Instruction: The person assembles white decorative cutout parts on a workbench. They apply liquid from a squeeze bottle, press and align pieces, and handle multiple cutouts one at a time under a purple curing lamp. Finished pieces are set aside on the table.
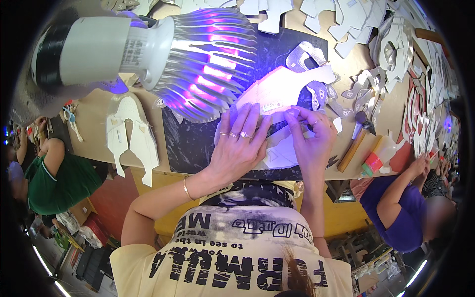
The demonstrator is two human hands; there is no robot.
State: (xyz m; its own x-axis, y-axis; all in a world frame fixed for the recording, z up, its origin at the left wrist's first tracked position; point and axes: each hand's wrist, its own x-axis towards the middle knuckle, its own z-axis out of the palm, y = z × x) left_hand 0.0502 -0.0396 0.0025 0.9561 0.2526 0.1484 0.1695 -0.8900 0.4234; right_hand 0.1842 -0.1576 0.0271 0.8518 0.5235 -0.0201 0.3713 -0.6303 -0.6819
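The white cut piece (272, 88) is lying on the dark board (190, 148), in the middle of the scene, and its long axis is running from near left to far right. It is extending to the far side from both hands. The left hand (231, 148) is being the nearer 1, for its fingers are resting over the near left part. Its grip is standing loosely spread, with fingers flat and not wrapping anything. The right hand (312, 133) is holding its thumb and finger close together at the near edge; whether this grip is pinching the edge, I cannot tell.

The piece is looking thin and flat, with smooth curved sides and a narrow arm at the far right. Another white piece (281, 151) is lying below the hands. A ribbed, shiny lamp (208, 64) is hanging at the far left, giving purple light. On the tan counter (86, 143), an arched pale piece (129, 116) is lying at left; a wooden-handled brush (350, 153) and a translucent bottle (383, 148) are lying at right.
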